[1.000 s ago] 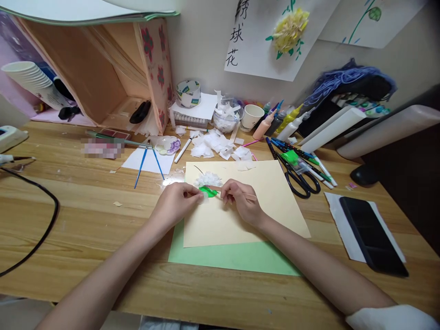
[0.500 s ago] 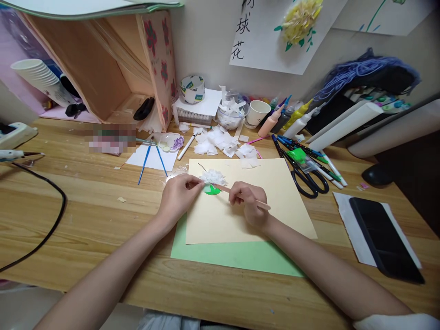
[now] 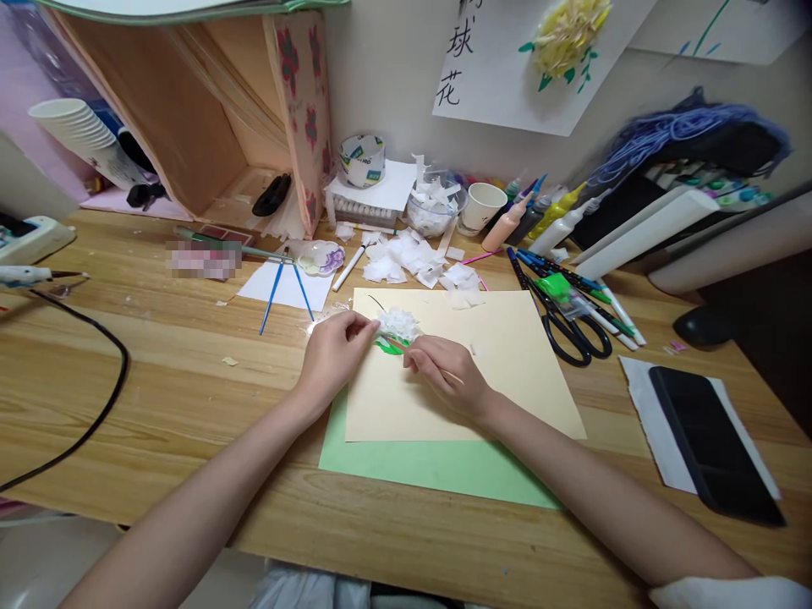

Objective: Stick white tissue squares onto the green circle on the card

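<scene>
A cream sheet (image 3: 463, 389) lies over a green sheet (image 3: 437, 474) on the wooden table. Near its upper left is a white paper flower (image 3: 398, 324) with a green patch (image 3: 392, 346) just below. My left hand (image 3: 336, 351) pinches at the flower's left edge; whatever is between its fingertips is too small to make out. My right hand (image 3: 447, 372) is closed around a thin wooden stick (image 3: 452, 377), its tip at the green patch. Most of the stick is hidden by the fingers.
White paper pieces (image 3: 406, 258) lie behind the sheets, near a plastic bowl (image 3: 435, 207) and paper cup (image 3: 480, 210). Black scissors (image 3: 574, 338) and pens are right; a phone (image 3: 714, 444) is farther right. Brushes (image 3: 272, 296) and a black cable (image 3: 120, 372) are left.
My right hand has moved slightly left, closer to the flower, and the stick now shows less beyond its fingers. The view has shifted slightly. My left hand stays by the flower.
</scene>
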`<action>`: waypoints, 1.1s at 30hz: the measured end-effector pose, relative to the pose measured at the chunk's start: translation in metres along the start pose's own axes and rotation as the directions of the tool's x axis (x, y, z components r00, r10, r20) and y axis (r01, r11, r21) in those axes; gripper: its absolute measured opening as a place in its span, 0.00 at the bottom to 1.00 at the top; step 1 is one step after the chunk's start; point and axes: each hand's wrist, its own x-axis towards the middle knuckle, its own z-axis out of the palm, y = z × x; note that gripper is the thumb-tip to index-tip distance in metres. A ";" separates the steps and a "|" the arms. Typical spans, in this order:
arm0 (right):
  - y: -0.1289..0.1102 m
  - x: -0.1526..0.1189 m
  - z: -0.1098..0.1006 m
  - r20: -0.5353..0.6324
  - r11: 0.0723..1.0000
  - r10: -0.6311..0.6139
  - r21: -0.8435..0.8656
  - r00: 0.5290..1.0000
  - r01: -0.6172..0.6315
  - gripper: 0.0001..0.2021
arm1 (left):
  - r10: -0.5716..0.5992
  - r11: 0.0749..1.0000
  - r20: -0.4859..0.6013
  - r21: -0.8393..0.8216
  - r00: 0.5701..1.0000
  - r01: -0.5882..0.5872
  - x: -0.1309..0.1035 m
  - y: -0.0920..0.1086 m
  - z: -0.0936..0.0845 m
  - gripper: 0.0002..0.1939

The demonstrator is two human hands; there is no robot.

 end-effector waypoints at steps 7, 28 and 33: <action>-0.001 0.004 0.001 -0.005 0.982 0.173 0.078 0.985 -0.172 0.17 | -0.023 1.000 -0.027 -0.012 0.999 0.023 0.003 0.001 -0.007 0.16; -0.025 0.079 -0.014 0.098 0.799 0.563 0.187 0.820 -0.571 0.26 | 0.013 0.998 -0.030 0.056 0.999 -0.011 0.002 0.001 -0.008 0.15; -0.036 0.066 -0.045 -0.082 0.881 0.446 0.219 0.892 -0.420 0.25 | -0.002 0.999 -0.036 0.042 0.999 0.004 0.001 0.002 -0.009 0.15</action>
